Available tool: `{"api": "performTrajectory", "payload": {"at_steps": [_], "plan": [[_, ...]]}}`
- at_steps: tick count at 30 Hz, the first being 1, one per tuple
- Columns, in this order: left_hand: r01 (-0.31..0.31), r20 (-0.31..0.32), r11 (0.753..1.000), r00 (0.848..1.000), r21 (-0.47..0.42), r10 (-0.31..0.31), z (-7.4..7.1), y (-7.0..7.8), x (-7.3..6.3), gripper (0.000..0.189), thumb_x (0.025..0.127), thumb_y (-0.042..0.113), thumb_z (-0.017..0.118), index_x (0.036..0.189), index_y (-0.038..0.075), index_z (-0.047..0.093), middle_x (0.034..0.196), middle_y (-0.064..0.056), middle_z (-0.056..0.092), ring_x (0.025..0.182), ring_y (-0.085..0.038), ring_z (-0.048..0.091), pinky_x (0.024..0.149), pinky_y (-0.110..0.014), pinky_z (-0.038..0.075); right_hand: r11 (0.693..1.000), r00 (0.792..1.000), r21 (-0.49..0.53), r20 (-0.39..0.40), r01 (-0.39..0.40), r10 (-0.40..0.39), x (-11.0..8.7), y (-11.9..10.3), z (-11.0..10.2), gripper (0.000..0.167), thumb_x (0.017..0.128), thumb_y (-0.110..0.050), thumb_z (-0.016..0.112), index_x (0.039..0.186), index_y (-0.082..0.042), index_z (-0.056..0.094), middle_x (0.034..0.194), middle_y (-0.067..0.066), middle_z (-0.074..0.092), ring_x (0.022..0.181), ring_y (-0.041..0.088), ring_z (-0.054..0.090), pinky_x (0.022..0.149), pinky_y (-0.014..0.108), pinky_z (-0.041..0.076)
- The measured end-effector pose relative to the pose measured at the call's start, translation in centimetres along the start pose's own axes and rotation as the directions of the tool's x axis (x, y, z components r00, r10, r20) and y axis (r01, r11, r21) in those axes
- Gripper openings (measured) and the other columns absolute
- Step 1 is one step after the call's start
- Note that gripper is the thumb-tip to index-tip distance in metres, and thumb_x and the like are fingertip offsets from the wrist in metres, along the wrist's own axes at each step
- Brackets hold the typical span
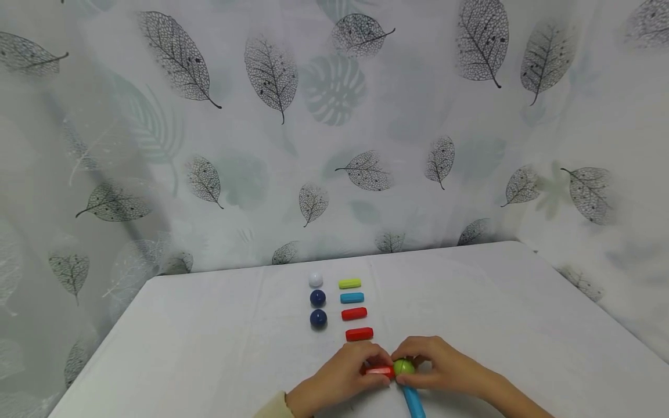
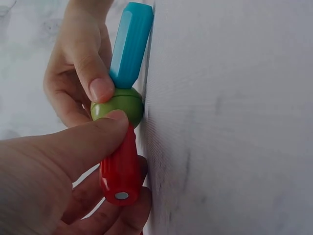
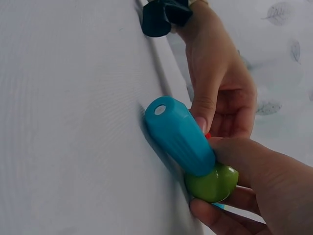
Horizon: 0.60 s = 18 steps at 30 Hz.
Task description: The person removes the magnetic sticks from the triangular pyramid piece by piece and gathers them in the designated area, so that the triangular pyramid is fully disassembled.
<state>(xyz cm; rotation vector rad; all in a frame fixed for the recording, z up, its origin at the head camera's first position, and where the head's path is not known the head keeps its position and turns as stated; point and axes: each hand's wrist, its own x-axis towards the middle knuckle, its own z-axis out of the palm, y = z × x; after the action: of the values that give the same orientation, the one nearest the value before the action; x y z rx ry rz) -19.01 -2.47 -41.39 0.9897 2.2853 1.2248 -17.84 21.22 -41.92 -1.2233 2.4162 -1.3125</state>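
My left hand (image 1: 347, 368) grips a red rod (image 2: 120, 169), its thumb reaching onto a green ball (image 2: 120, 104) at the rod's end. The ball is pinched between thumb and fingers of my right hand (image 1: 444, 366). A blue rod (image 1: 414, 402) meets the same ball and points toward the near side of the table. In the right wrist view, the blue rod (image 3: 178, 134) shows a small silver disc at its free end, and the green ball (image 3: 212, 183) sits against its other end. The red rod has a similar disc.
Beyond the hands, two red rods (image 1: 359, 334), a blue rod (image 1: 352, 298) and a yellow-green rod (image 1: 349, 283) form a column. Left of them are two dark blue balls (image 1: 318, 318) and a white ball (image 1: 315, 279). A leaf-patterned curtain (image 1: 334, 174) hangs behind the white table (image 1: 183, 348).
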Motion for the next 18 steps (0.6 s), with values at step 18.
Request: {"api": "performTrajectory", "payload": {"at_steps": [18], "plan": [[0.028, -0.061, 0.988, 0.998, 0.153, -0.018, -1.4, -0.2, -0.2, 0.020, 0.086, 0.017, 0.076, 0.105, 0.016, 0.071, 0.088, 0.014, 0.064, 0.081, 0.003, 0.054, 0.076, -0.016, 0.049, 0.998, 0.998, 0.007, 0.001, -0.055, 0.055, -0.1, 0.2, -0.1, 0.025, 0.092, -0.024, 0.068, 0.112, -0.008, 0.068, 0.101, -0.005, 0.067, 0.086, 0.001, 0.058, 0.076, 0.024, 0.055]]}}
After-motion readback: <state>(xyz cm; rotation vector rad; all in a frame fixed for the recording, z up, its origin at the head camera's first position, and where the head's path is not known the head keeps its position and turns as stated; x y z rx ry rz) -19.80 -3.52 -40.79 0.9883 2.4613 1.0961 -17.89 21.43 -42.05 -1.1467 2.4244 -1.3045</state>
